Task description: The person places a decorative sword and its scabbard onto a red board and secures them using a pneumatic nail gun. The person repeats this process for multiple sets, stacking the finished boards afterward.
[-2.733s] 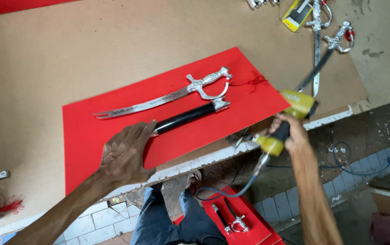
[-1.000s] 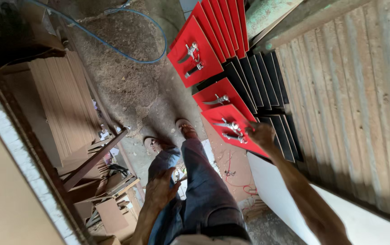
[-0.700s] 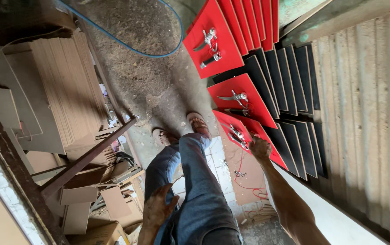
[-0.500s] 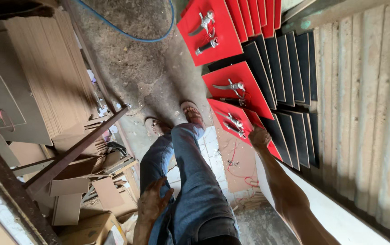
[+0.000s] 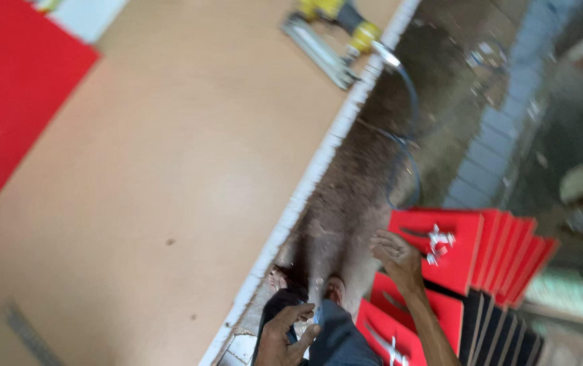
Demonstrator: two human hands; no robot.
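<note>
Several red boards, and my right hand is reaching for the top one.

I am stretching my right hand down to the left edge of the nearest red board in the fanned stack on the floor, below the bench; fingers are loosely apart, touching or just short of it, clamped on nothing. My left hand is resting open on my knee. I am judging the board stiff, flat and light, but the small metal dagger mounted on it looks snaggable, so I would be gripping the bare edge, keeping it level. A yellow nail gun is lying on the bench edge, well apart.
</note>
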